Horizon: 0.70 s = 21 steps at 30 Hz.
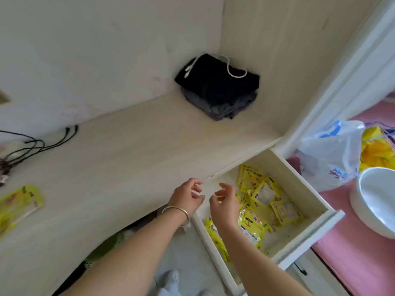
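Pale wood-grain laminate covers the tabletop (119, 159) and the two walls that meet in a corner behind it. In that corner sits a folded pile of black and grey clothes (215, 86) with a white cord (233, 72) looped on top. Black cables (38, 144) trail along the left wall, and a flat yellow packet (19, 204) lies near the left edge.

At the right, a white drawer (310, 238) stands pulled out, with small yellow sachets (265, 195) scattered over its floor. Both grips hover over its rear left corner. The left grip (187, 196), a metal bangle (177, 210) on its wrist, is loosely curled and released. The right grip (224, 205) shows a yellow speck at its fingertips, but whether it pinches anything cannot be told.

Beyond the drawer, a translucent plastic bag (331, 159) and a white basin (376, 201) rest on a pink surface (352, 253).
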Motion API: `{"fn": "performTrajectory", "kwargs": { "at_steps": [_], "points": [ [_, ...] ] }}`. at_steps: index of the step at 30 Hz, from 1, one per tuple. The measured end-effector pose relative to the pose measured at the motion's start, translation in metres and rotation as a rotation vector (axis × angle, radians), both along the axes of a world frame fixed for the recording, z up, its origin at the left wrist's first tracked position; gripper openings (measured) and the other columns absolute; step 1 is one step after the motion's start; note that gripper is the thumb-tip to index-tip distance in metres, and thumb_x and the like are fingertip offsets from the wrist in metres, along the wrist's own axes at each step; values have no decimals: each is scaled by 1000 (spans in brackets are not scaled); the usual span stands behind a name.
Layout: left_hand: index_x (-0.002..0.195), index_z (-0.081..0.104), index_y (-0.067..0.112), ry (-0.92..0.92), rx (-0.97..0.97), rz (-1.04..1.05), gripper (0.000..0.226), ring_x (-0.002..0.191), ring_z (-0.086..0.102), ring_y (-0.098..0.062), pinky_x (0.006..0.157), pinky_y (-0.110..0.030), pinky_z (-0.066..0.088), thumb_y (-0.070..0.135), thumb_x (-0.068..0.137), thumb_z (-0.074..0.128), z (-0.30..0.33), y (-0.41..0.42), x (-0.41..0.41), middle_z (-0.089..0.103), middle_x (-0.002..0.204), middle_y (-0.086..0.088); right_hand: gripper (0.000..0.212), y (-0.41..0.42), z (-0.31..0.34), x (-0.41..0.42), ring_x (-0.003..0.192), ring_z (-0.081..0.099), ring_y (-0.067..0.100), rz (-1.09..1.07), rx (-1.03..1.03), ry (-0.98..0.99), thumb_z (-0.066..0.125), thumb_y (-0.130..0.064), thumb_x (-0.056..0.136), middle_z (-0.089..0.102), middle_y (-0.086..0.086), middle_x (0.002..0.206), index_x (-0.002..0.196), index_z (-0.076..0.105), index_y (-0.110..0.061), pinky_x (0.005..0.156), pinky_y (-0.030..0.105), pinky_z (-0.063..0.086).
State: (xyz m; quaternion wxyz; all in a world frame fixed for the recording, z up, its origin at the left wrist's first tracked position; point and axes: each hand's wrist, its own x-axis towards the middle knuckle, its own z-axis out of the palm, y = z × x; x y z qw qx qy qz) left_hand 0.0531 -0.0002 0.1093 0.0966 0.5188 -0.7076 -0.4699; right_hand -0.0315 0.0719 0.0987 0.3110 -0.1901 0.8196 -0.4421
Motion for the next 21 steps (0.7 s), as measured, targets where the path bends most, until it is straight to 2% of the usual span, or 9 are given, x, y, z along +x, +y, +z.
{"fn": "performTrajectory", "kwargs": {
  "at_steps": [3,8,11,17,21],
  "points": [
    [115,57,21,58,-58,206,33,79,60,-12,79,-22,48,20,84,66,29,-6,46,61,96,7,37,-19,21,32,90,60,19,227,-59,62,57,-14,84,62,-1,98,119,51,-22,75,27,43],
    [118,54,22,93,-123,481,33,82,59,-11,76,-20,42,28,87,63,58,-4,149,62,96,8,41,-44,47,112,96,59,17,522,-103,73,58,-20,85,61,-2,102,124,49,-27,83,35,50],
    [118,55,20,81,-166,631,34,80,59,-12,76,-20,41,26,86,64,68,0,219,63,94,7,38,-60,58,172,96,58,16,678,-116,80,57,-21,86,61,-2,102,123,50,-26,83,31,47],
    [120,55,19,20,-198,844,34,78,58,-13,74,-21,40,18,87,62,71,18,365,61,95,6,33,-78,62,307,94,59,18,926,-90,97,57,-21,86,63,-2,99,119,54,-22,75,27,44],
    [123,54,17,2,-187,940,36,82,59,-15,76,-25,46,15,87,61,65,31,451,60,98,3,33,-83,57,384,96,60,19,1044,-53,132,56,-19,86,64,0,103,119,55,-21,81,32,48]
  ]
}}
